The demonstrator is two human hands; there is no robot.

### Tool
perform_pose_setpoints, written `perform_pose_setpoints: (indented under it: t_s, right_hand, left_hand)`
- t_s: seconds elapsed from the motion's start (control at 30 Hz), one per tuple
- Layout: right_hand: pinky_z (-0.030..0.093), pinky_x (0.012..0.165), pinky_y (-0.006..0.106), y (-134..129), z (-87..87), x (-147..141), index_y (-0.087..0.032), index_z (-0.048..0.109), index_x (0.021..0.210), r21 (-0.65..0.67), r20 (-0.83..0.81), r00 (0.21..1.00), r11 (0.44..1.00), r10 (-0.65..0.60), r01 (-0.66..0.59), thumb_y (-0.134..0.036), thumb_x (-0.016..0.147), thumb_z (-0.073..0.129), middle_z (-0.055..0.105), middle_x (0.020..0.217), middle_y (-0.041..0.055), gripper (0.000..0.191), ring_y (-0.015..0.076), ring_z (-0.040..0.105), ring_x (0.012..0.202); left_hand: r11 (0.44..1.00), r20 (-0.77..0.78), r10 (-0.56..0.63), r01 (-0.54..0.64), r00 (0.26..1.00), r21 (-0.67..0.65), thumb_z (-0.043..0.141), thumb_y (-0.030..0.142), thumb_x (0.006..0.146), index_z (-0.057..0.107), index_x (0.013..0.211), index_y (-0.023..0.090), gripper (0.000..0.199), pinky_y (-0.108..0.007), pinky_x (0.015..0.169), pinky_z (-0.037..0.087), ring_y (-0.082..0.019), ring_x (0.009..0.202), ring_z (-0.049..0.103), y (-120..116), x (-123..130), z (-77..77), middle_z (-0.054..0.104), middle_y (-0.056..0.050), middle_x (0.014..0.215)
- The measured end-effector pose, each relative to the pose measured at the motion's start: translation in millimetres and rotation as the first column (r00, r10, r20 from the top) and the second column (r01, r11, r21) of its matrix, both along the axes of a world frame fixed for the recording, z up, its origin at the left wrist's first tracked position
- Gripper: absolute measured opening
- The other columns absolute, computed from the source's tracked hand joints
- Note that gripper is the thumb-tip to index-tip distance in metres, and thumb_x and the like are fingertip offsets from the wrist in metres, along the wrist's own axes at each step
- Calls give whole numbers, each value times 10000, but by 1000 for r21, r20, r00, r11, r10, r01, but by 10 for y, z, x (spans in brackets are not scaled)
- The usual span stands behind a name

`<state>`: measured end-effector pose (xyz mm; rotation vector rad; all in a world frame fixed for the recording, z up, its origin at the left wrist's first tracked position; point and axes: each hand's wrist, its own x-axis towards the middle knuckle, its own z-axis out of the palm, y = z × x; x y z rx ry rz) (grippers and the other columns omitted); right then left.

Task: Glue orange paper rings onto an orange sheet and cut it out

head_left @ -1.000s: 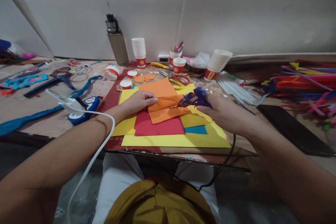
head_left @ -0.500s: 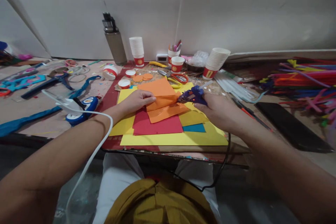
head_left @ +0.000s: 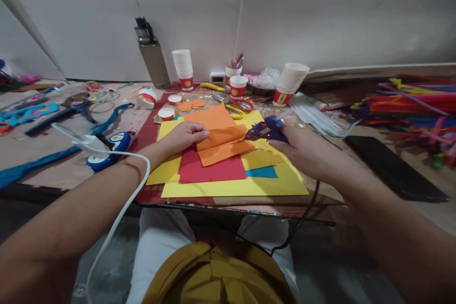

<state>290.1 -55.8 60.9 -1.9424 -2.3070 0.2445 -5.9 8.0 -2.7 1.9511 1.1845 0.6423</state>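
Note:
My left hand [head_left: 188, 135] pinches the left edge of a folded orange sheet [head_left: 213, 121]. In my right hand [head_left: 297, 145] is a dark blue glue gun [head_left: 267, 129] with a small red light, its nozzle close to the right end of the orange fold. A clear shiny line runs along the lower orange flap [head_left: 223, 153]. Beneath the orange paper lie a red sheet [head_left: 212, 171], a bit of blue paper [head_left: 262, 172] and large yellow sheets [head_left: 228, 190].
Behind stand a bottle [head_left: 154, 64], stacked paper cups [head_left: 183, 69], more cups [head_left: 290, 83] and red scissors [head_left: 242, 104]. A blue power reel [head_left: 114, 149] sits left; a black phone [head_left: 392, 166] and pipe cleaners [head_left: 409, 104] are right. A white cable [head_left: 131, 199] crosses my left forearm.
The glue gun and my right hand have moved slightly right, and the nozzle has drawn back a little from the orange fold. My left hand keeps its hold. The whole view has shifted slightly.

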Motion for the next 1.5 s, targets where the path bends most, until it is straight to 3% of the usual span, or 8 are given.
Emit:
perform_pose_setpoints:
  t_s: [0.4,0.67,0.77,0.9,1.17,1.27,1.4,1.5]
  right_hand:
    - [449,743,283,-74,-79,-483,-191,607,1144,-34,-210,954,974,213,-225,-415,929,495,703,1101,110,330,243,647,935]
    - [442,659,286,14,-83,-93,-182,606,1104,-41,-200,978,996,64,-74,-385,917,494,703,996,105,297,227,633,815]
    - [432,590,262,45,-102,32,-164,634,985,-98,-311,950,994,14,-47,-355,896,511,690,866,73,244,182,603,700]
    - [426,510,226,65,-130,79,-149,623,911,-287,-566,818,954,-98,-85,-364,897,510,619,696,25,244,119,538,559]
    - [397,454,204,155,-143,260,-169,575,770,-250,-699,682,967,-214,47,-391,834,624,506,557,-40,236,91,478,481]
    - [389,429,209,263,-140,356,-171,536,681,-225,-771,556,949,-312,220,-333,833,648,504,519,-31,249,87,472,434]
    - [444,456,235,534,-175,421,-170,547,712,-279,-891,218,861,-397,426,-283,867,627,533,562,-12,208,95,479,455]
    - [470,499,242,810,-231,409,-135,576,877,-279,-900,181,842,-397,461,-243,958,474,568,677,12,170,96,509,521]
  left_hand:
    - [1000,4,-3,3,1000,3,548,464,818,644,729,136,353,-223,565,350,-104,584,442,4,7,9,526,21,633]
    - [1000,-24,-3,3,1000,16,538,456,830,610,715,138,346,-226,576,344,-102,594,430,-10,7,19,514,20,644]
    - [997,-76,-41,46,996,55,526,484,840,618,730,139,374,-240,611,359,-123,639,461,-6,-7,27,544,6,678]
    - [994,-122,-82,90,989,64,537,500,836,653,812,149,370,-257,681,395,-158,729,529,0,-28,34,615,-17,773]
    - [987,-82,-124,132,989,90,606,531,795,708,978,184,405,-280,818,451,-218,913,609,-45,-50,54,702,-53,1009]
    - [993,40,-114,112,993,37,493,562,858,724,968,176,463,-277,750,465,-204,868,606,-107,-41,67,704,-84,1006]
    - [990,66,-130,133,989,-40,324,560,934,732,864,142,588,-266,660,451,-148,674,556,-104,-9,21,702,-92,844]
    - [986,-63,-149,153,987,66,527,542,857,725,810,159,433,-255,692,454,-155,722,590,-55,24,-28,705,-67,835]
